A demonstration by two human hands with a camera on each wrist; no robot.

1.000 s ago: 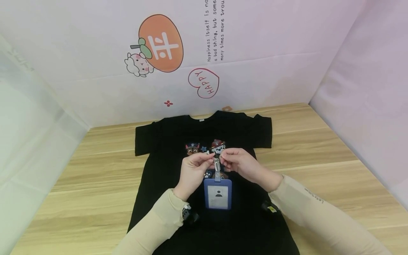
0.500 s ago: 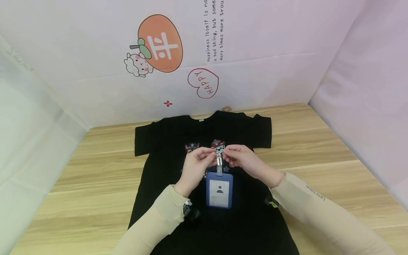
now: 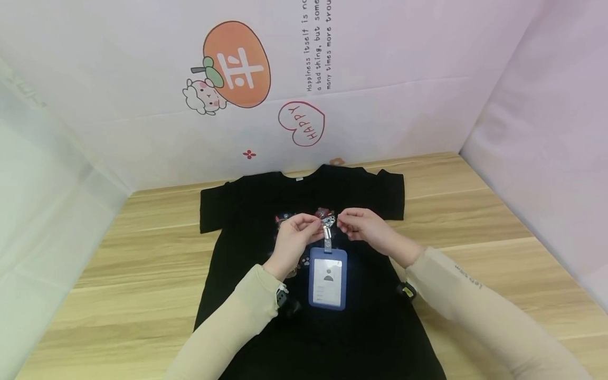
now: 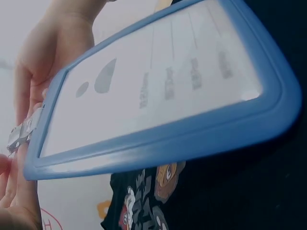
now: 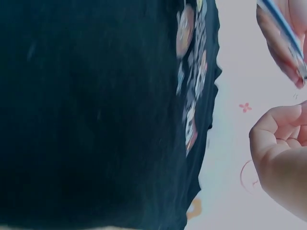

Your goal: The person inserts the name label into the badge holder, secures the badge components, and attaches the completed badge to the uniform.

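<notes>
A blue-framed ID badge holder (image 3: 328, 278) hangs upright from a short strap with a metal clip (image 3: 327, 232). My left hand (image 3: 295, 237) pinches the top of this clip between thumb and fingers. Just to the right, my right hand (image 3: 366, 229) has curled fingers with thumb and index together, a small gap from the clip. Whether something thin sits between those fingertips cannot be told. Large in the left wrist view is the badge holder (image 4: 158, 81), its white card showing a person icon. The right wrist view shows my right hand (image 5: 283, 148) below the left.
Beneath both hands a black T-shirt (image 3: 266, 200) with cartoon dog prints lies spread on the wooden table (image 3: 142, 274). Behind stands a white printed backdrop (image 3: 380, 79), and light cloth walls rise at both sides.
Both hands have risen slightly, away from me, with the badge holder. The right hand has drawn back to the right from the clip, while the left still pinches it.
</notes>
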